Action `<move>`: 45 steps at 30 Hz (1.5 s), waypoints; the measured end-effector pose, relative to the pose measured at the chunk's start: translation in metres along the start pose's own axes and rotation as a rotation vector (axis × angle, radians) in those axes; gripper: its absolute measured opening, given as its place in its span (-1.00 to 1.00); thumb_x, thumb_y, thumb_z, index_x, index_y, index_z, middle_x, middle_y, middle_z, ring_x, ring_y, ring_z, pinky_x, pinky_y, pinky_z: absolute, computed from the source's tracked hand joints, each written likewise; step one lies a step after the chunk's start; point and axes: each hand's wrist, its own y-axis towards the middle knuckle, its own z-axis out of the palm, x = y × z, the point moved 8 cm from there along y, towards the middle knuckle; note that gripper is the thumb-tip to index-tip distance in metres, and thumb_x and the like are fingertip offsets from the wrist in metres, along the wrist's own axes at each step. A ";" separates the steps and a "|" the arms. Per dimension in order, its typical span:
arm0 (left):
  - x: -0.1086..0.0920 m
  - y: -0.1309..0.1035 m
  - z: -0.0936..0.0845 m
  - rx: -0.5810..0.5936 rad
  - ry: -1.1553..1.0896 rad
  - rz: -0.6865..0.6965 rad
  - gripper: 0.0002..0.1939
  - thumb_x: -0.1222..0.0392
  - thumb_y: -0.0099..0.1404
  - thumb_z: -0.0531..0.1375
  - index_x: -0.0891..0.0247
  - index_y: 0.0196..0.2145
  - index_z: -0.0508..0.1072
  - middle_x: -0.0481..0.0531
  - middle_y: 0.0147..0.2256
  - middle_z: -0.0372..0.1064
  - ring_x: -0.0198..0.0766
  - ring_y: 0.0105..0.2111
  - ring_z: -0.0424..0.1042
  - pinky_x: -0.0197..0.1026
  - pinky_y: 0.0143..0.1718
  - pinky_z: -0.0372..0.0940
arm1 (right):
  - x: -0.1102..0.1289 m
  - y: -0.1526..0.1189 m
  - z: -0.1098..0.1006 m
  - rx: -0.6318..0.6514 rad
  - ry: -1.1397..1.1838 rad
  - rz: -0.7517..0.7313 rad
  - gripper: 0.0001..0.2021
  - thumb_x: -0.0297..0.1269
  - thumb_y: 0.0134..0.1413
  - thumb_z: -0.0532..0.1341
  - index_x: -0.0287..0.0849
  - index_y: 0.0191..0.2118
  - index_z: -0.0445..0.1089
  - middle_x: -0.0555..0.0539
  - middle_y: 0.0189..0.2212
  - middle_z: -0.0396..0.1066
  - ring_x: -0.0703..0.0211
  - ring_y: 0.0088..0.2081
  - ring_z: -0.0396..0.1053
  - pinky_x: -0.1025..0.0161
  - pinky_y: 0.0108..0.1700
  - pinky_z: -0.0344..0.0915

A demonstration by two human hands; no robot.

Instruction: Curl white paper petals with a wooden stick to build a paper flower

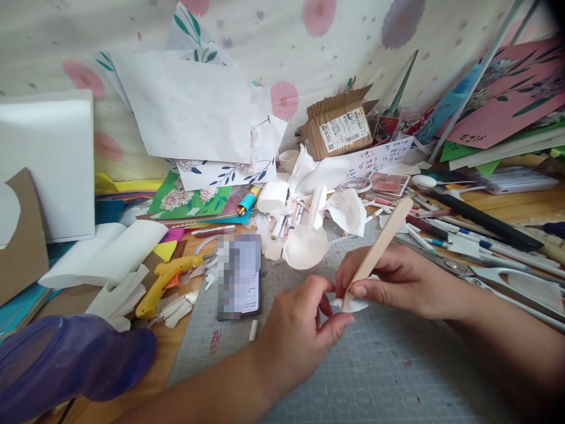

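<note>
My right hand (397, 282) grips a flat wooden stick (382, 241) that slants up to the right, its lower tip pressed onto a small white paper piece (356, 305). My left hand (300, 327) pinches the left edge of that same paper piece between thumb and fingers. Both hands hover over a grey cutting mat (353, 365). A white cupped paper shape (305, 247) lies on the mat just beyond my hands.
A phone (239, 275) lies at the mat's left edge, beside a yellow glue gun (165, 282) and white paper scraps. Scissors (498, 277) and pens lie to the right. A cardboard box (339, 126), paper sheets and markers crowd the back. A purple object (66, 359) sits front left.
</note>
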 end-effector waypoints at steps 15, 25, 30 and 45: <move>0.014 0.002 0.002 0.050 -0.014 -0.146 -0.87 0.21 0.25 0.24 0.23 -0.44 0.40 -0.12 -0.56 0.36 -0.36 -0.58 0.24 -0.31 -0.50 0.12 | 0.005 -0.001 0.005 -0.003 -0.203 -0.113 -0.86 -0.33 0.31 0.20 -0.27 -0.25 0.47 -0.13 -0.33 0.54 0.21 -0.30 0.50 0.30 -0.22 0.42; 0.009 0.004 0.002 0.085 -0.035 -0.123 -0.75 0.23 0.28 0.16 0.22 -0.54 0.24 -0.18 -0.60 0.15 -0.40 -0.59 0.14 -0.30 -0.50 0.02 | 0.004 -0.003 -0.006 -0.089 -0.178 -0.058 -0.83 -0.26 0.30 0.21 -0.23 -0.27 0.48 -0.10 -0.35 0.56 0.20 -0.29 0.50 0.31 -0.22 0.43; 0.014 0.003 0.001 0.101 -0.019 -0.152 -0.77 0.17 0.33 0.12 0.21 -0.50 0.30 -0.13 -0.56 0.27 -0.35 -0.54 0.25 -0.27 -0.47 0.07 | 0.005 -0.003 -0.009 -0.107 -0.158 -0.047 -0.82 -0.24 0.31 0.21 -0.21 -0.27 0.48 -0.09 -0.35 0.57 0.19 -0.29 0.51 0.30 -0.21 0.43; 0.014 0.005 -0.001 0.118 -0.037 -0.169 -0.67 0.11 0.41 0.04 0.22 -0.50 0.38 -0.10 -0.55 0.35 -0.35 -0.54 0.32 -0.29 -0.44 0.14 | 0.003 -0.001 -0.005 -0.047 -0.287 -0.069 -0.79 -0.23 0.33 0.17 -0.22 -0.26 0.49 -0.14 -0.30 0.58 0.15 -0.29 0.52 0.25 -0.24 0.39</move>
